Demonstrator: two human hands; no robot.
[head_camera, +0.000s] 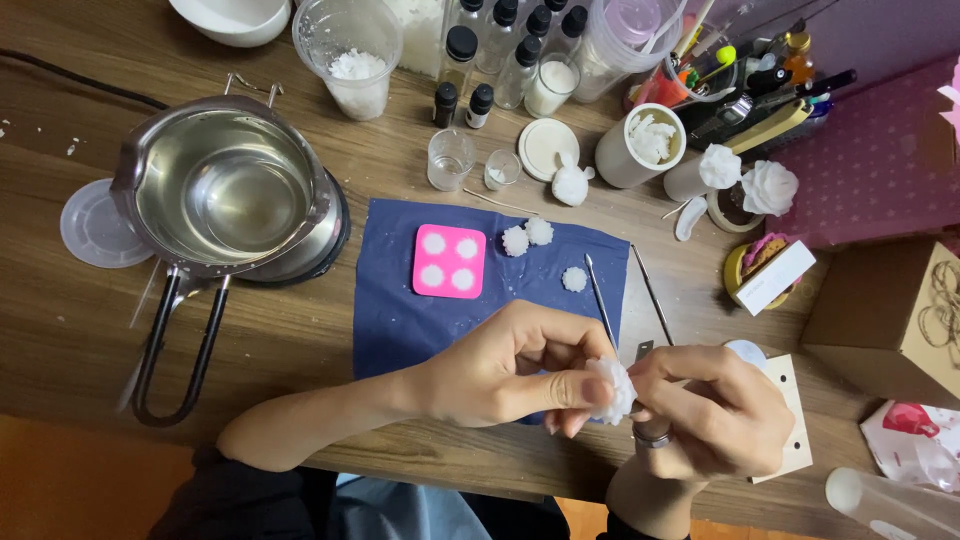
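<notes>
Pinching white wax flower (612, 388), both hands' fingers closed on it | pink mold (449, 261), blue cloth (400, 320), metal picks (600, 300) beyond

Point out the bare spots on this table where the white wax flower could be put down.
Bare wood lies between pot handle and blue cloth; the cloth's lower left, under the pink mould, is free. The back edge by the bottles is crowded.

A shiny steel melting pot (225, 190) with a long wire handle is sitting at the left of the frame on the wooden table (300, 350). A pink square silicone mould (449, 261) with 4 white-filled cavities is lying on a dark blue cloth (400, 320) at centre, with 3 small white wax flowers (527, 237) resting just beside it. Small clear bottles with black caps (500, 50) are standing at the top centre.
</notes>
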